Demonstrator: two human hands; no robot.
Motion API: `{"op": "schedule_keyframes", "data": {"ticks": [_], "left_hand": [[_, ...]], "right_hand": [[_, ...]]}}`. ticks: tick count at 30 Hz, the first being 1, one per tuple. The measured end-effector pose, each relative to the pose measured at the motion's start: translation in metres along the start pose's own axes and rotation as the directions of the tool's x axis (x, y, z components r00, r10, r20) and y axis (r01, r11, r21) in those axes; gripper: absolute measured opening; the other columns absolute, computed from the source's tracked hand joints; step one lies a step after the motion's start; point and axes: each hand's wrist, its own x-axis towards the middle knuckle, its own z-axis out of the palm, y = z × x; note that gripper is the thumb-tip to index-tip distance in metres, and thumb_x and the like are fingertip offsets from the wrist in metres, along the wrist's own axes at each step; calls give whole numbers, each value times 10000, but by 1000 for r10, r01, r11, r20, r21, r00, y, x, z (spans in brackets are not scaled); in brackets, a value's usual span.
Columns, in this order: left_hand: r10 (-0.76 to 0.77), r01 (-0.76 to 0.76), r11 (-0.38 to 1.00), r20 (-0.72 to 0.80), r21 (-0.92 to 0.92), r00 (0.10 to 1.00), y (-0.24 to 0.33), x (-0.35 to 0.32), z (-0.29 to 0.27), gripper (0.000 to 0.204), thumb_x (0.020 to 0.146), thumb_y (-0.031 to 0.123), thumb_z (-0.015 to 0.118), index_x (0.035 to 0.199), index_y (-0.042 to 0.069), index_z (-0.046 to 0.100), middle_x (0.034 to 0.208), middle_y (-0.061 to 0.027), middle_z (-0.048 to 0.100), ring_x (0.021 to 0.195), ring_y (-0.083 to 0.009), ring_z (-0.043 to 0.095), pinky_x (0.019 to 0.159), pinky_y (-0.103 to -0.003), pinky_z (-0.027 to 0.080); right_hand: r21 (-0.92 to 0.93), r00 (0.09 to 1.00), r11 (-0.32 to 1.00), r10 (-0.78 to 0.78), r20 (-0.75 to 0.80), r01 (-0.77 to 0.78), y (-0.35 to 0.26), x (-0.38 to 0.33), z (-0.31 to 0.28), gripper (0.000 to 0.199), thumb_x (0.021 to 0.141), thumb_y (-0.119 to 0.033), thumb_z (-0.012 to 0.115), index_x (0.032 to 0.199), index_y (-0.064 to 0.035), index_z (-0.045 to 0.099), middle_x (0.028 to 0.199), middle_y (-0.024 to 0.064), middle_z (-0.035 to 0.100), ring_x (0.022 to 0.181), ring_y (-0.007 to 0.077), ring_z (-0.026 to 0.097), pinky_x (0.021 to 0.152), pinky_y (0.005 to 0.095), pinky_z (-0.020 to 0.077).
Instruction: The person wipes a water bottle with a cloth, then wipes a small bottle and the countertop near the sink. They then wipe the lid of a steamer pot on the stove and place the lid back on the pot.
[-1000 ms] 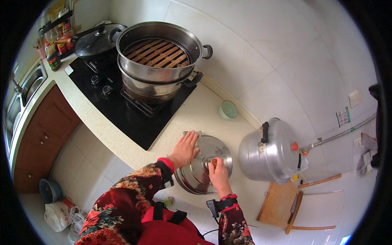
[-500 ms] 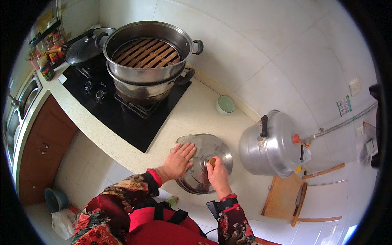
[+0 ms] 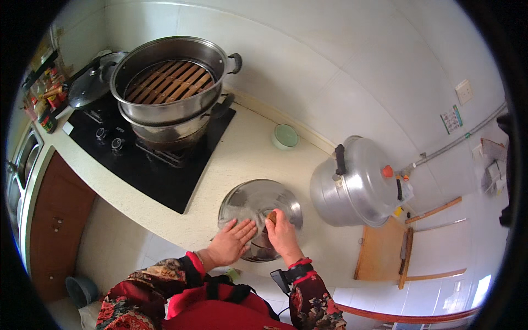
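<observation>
A round, shiny metal pot lid (image 3: 286, 201) lies on the countertop in front of me. My right hand (image 3: 283, 236) is closed around the brown knob (image 3: 271, 216) at its middle. Flat against the lid, with fingers outstretched, my left hand (image 3: 231, 242) presses a thin greyish cloth (image 3: 240, 215). The palm hides part of that cloth and of the lid's near left side.
A two-tier steamer (image 3: 165, 110) with wooden slats stands on the black gas stove (image 3: 110, 148). Beyond the lid sits a pale green bowl (image 3: 285, 136). A large aluminium pot (image 3: 352, 181) stands to the right, near a wooden board (image 3: 379, 253) and a knife.
My left hand has slid the cloth toward me, from the lid's upper left to its near left side. The right hand keeps hold of the knob. The whole view has shifted slightly.
</observation>
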Motion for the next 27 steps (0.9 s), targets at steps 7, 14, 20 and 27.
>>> {"op": "schedule_keyframes", "data": {"ticks": [7,14,20,27], "left_hand": [[-2,7,999,-89,49,996,-34,83,-12,550,931,277,502,1424,52,404,1510,-109,358,1419,-275,286,1153,-485,198],[-71,81,989,-84,125,994,-35,92,-13,553,941,284,484,1440,67,384,1520,-96,344,1421,-275,277,1150,-494,182],[-18,3,988,98,152,995,-1,-5,-13,625,920,337,516,1473,103,345,1539,-77,315,1431,-249,263,1156,-482,168],[-38,41,998,-48,56,998,-14,18,-20,597,931,313,496,1452,60,353,1526,-113,323,1420,-279,279,1148,-489,194]], "right_hand": [[2,999,1000,15,-31,-15,5,0,0,372,917,-266,585,1159,-8,473,1023,241,614,901,436,610,750,489,506],[47,1000,998,28,9,-29,0,6,3,366,915,-265,592,1155,-24,458,1024,232,617,893,434,611,739,497,506],[78,999,997,-6,-54,11,2,-1,8,335,891,-234,613,1129,-37,482,1008,221,619,863,447,607,716,502,507],[44,995,997,-60,-75,63,-10,-4,7,338,906,-218,596,1156,-26,474,945,218,631,855,419,621,726,480,506]]}}
